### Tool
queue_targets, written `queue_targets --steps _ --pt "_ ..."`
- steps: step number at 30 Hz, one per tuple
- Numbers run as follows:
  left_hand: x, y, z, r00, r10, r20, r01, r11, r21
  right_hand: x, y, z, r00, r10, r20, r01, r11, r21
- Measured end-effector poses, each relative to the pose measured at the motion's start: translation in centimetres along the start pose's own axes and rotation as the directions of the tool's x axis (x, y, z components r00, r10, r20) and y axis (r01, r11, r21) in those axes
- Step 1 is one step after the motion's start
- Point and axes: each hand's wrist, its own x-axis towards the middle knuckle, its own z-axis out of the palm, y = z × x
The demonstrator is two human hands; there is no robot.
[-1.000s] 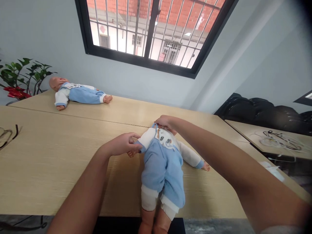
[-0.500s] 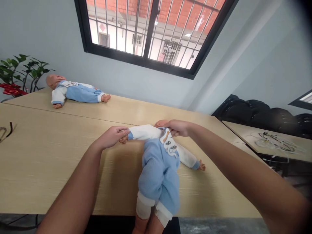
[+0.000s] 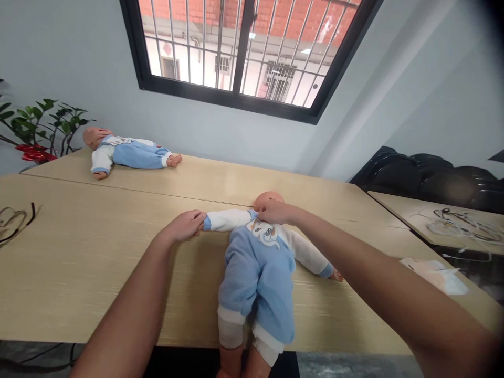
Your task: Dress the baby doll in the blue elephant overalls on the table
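A baby doll (image 3: 258, 273) in a blue and white romper lies face up on the wooden table (image 3: 98, 252), its legs hanging over the near edge. My left hand (image 3: 185, 226) is closed round the doll's small hand at the end of its outstretched white sleeve. My right hand (image 3: 273, 211) pinches the romper at the collar, just below the doll's head. The doll's other arm lies stretched to the right on the table.
A second doll (image 3: 128, 152) in the same outfit lies at the far left of the table, near a potted plant (image 3: 37, 128). Eyeglasses (image 3: 16, 220) rest at the left edge. Black chairs (image 3: 425, 176) and another table with cables (image 3: 460, 228) stand at right.
My left hand has pulled the doll's arm out straight to the left. The doll's head has come into view beyond my right hand, which stays at the collar.
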Motion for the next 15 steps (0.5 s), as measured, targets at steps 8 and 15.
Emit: queue_targets --steps 8,15 --pt "0.5 -0.8 0.4 0.997 -0.048 -0.052 0.060 0.965 0.256 -7.8 1.7 0.6 0.996 -0.074 -0.054 0.064 0.984 -0.169" --pt "1.3 -1.3 2.1 0.985 0.015 -0.175 0.071 0.878 0.472 -15.2 11.0 9.5 0.992 0.073 -0.107 -0.010 0.868 0.497"
